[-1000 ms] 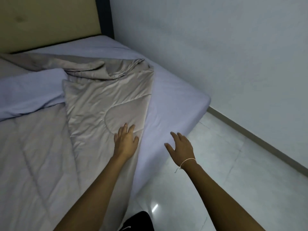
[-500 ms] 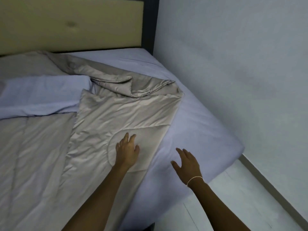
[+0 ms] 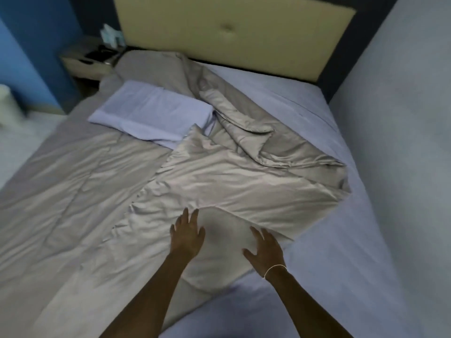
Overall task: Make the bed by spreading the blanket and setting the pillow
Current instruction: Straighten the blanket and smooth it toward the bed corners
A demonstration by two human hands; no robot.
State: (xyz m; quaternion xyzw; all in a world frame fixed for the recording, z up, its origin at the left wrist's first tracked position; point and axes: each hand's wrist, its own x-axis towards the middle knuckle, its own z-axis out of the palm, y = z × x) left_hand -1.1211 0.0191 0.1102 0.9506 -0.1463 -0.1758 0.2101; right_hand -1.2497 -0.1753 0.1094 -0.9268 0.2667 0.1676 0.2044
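Looking down from the head camera, the left hand (image 3: 186,234) and right hand (image 3: 264,250) lie flat with fingers spread on the blanket (image 3: 219,176), which looks soft, light and slippery, folded back beyond the fingertips; its edge there suits gripping. The pillow (image 3: 151,113) lies farther ahead, leftward. No writing shows.

Rumpled beige blanket (image 3: 219,172) half-folded on bed, lilac pillow (image 3: 151,113) atop it
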